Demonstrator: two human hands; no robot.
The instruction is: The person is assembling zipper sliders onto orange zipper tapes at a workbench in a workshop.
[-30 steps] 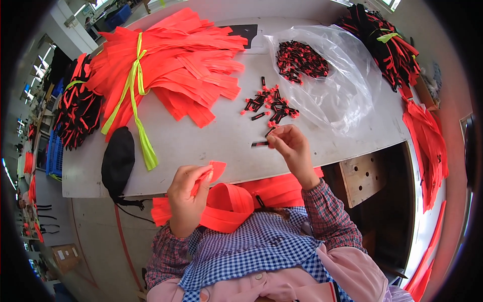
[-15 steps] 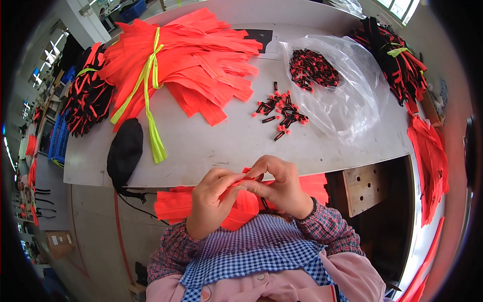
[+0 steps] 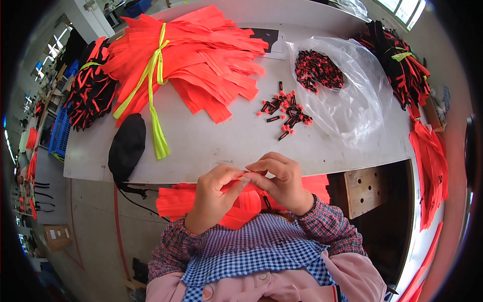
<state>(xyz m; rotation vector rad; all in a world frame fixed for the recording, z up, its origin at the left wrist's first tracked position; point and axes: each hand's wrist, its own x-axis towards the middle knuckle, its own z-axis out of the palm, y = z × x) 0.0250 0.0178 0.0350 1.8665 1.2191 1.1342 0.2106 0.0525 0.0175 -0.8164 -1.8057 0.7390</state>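
The left hand (image 3: 214, 194) pinches the red strip (image 3: 246, 202); the right hand (image 3: 279, 181) pinches closed, contents hidden. Keep edges flat.

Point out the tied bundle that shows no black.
The big red bundle; the smaller left bundle and right bundle both mix black with red.

The strip (image 3: 246, 207) is coral red, the apron (image 3: 251, 246) blue-and-white checked, the ribbon (image 3: 159, 142) neon yellow
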